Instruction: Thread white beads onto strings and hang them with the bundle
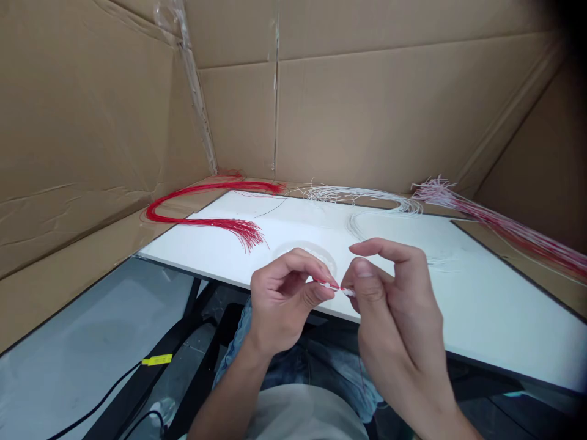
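Close to the table's front edge, my left hand [288, 299] pinches a short run of thin red and white wires [338, 288] between thumb and index finger. My right hand [398, 318] grips the same wires a little to the right, thumb pressed on the curled fingers and index finger raised. Between the two hands the strands lie close together and look twisted, with whitish pieces on them too small to make out. A thin reddish strand hangs below my right hand.
On the white table [481, 293], a bent bundle of red wires [215, 222] lies at left and a looped bundle of white wires [358, 194] at the back. A mixed red-white bundle [495, 217] stretches along the right. Cardboard walls [367, 110] stand behind and beside.
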{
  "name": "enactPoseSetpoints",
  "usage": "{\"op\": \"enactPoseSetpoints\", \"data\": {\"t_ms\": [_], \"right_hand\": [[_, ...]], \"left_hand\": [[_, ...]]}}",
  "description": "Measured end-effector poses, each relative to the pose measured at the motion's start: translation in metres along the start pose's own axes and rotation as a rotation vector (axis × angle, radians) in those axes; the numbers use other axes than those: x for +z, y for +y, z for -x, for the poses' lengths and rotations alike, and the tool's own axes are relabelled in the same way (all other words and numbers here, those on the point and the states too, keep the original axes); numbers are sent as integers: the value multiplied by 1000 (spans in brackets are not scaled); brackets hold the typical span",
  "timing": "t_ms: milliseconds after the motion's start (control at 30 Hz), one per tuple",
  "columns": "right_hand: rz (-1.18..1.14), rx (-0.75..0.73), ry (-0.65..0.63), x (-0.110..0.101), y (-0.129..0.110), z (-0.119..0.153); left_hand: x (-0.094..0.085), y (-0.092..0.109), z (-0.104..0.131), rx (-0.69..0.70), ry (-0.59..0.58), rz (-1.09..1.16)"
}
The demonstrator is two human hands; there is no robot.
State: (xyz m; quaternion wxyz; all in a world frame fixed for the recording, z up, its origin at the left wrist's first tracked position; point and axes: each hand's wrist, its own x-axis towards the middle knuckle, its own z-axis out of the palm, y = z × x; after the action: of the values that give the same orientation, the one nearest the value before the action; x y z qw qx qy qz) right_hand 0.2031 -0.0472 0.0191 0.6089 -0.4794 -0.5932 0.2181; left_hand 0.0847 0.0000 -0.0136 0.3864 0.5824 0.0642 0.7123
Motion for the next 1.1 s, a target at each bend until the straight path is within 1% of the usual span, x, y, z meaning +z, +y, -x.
{"op": "enactPoseSetpoints", "data": {"t_ms": [133,200,267,367,467,567,667,733,900,1100], "right_hand": [[-14,-72,4,3,0,2],[-3,-51,3,3,0,2],[11,-13,7,2,-2,3],[5,-13,0,2,-5,3],[-19,-13,7,1,-6,3],[-35,8,8,-1,-6,4],[-70,-5,-50,-6,-7,3],[-68,-51,-106,-9,-8,0],[61,-210,-224,-18,-12,-10],[13,-188,-315,-21,-11,-10]], "left_hand": [[3,3,-2,29,-23,-95],[3,6,-2,39,-38,-171],[1,8,-1,79,-53,-252],[-2,10,0,146,-78,-371],[-2,9,1,149,-105,-461],[-1,6,1,132,-93,-428],[-1,5,0,126,-52,-369],[-3,6,-1,129,-32,-352],[-8,11,-5,150,-2,-263],[-10,9,-4,196,-2,-231]]}}
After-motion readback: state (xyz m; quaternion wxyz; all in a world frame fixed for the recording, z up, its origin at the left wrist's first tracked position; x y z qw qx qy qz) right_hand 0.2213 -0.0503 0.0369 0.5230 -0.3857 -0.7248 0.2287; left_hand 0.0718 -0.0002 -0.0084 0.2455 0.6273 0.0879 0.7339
